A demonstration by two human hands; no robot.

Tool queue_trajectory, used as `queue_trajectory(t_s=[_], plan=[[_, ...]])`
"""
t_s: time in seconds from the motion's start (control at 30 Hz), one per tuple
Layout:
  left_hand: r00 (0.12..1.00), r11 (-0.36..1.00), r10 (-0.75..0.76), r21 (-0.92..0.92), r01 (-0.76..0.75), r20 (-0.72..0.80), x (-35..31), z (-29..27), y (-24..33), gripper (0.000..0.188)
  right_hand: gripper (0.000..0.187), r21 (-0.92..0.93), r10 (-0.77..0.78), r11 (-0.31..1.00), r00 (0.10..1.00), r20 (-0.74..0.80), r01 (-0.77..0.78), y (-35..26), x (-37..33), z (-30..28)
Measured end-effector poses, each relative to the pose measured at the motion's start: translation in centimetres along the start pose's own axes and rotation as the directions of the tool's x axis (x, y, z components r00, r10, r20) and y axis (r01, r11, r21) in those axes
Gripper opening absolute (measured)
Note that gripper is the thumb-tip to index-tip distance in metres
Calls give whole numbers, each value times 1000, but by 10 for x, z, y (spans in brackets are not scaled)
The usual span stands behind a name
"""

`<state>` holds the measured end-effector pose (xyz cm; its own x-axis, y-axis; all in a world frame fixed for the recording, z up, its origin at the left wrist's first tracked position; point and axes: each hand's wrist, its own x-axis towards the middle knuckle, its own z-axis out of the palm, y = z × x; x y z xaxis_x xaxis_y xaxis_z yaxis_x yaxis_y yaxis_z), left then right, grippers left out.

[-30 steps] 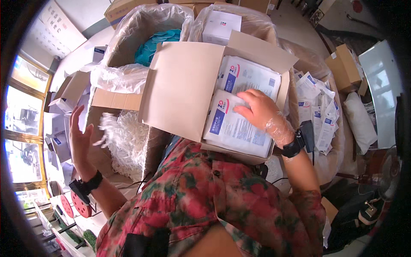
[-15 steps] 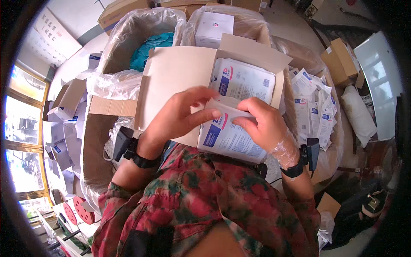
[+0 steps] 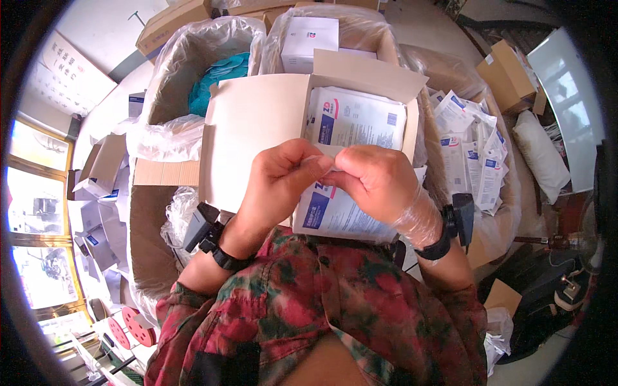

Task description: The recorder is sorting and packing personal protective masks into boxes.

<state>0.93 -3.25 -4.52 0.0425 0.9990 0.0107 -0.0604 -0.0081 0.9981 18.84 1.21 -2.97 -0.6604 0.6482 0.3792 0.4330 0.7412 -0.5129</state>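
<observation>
From the wearer's head, a wide fisheye view looks steeply down over the shirt [image 3: 302,289] at the left hand [image 3: 278,185] and right hand [image 3: 385,183], close below.

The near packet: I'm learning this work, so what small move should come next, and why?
I'd probably ease the left hand and right hand gently apart to try opening the near packet: both appear to pinch its far edge, their fingertips close together; any opening there is hidden.

front packet [image 3: 347,212] part-hidden by left hand [image 3: 280,180] and right hand [image 3: 383,183], pinched white piece [image 3: 331,150] mostly covered (can't tell what), shirt [image 3: 322,276] cut off at 6 o'clock
</observation>
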Motion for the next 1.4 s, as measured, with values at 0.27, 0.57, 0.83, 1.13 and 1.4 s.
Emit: queue_trajectory(t_s=[0.27, 0.57, 0.83, 1.13, 1.4], plan=[[987, 945, -159, -288, 157, 16, 4, -1, 0, 12, 7, -297, -182, 939, 983, -1, 174, -14, -5, -6], [950, 999, -12, 39, 25, -311, 41, -42, -31, 20, 15, -315, -465, 851, 882, -80, 420, -57, -26, -32], [983, 980, 182, 74, -182, 5, 19, -40, 2, 14, 19, -41, -189, 982, 976, -103, 186, -31, -15, -47], [883, 862, 301, 294, -413, 360, -4, -18, 33, 22, 13, -3, -79, 997, 996, -28, 79, -14, -8, -29], [932, 875, 352, 326, -359, 81, -9, 4, 13, 5, 12, -107, -103, 989, 994, 24, 105, -15, -5, -23]])
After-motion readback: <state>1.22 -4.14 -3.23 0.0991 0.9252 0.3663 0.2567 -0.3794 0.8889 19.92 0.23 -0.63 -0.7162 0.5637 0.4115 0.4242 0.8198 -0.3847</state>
